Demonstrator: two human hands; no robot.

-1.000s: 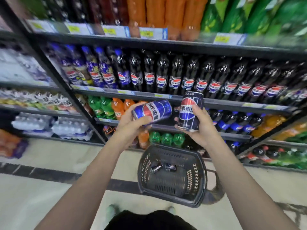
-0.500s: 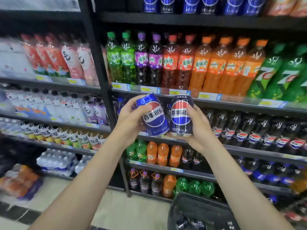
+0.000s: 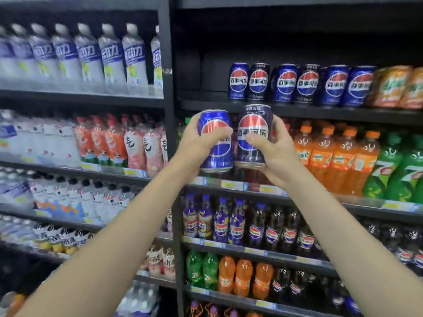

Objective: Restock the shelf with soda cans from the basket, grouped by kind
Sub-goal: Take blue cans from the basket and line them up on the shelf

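My left hand (image 3: 194, 145) grips a bright blue Pepsi can (image 3: 216, 154), held upright. Beside it, my right hand (image 3: 274, 152) grips a darker, black-blue Pepsi can (image 3: 254, 124); the two cans almost touch. Both are raised just below the can shelf (image 3: 297, 112), where a row of blue and dark Pepsi cans (image 3: 295, 84) stands, with orange cans (image 3: 398, 86) at its right end. The left part of that shelf (image 3: 201, 97) holds nothing. The basket is out of view.
A black upright post (image 3: 170, 133) splits the shelving just left of my hands. Orange soda bottles (image 3: 336, 159) and green 7Up bottles (image 3: 393, 168) fill the shelf below the cans. White and pink bottles fill the left bay.
Both hands rose with their cans from over the basket up to the can shelf. My view tilted upward, so the basket dropped out of sight. The left can turned from lying sideways to upright.
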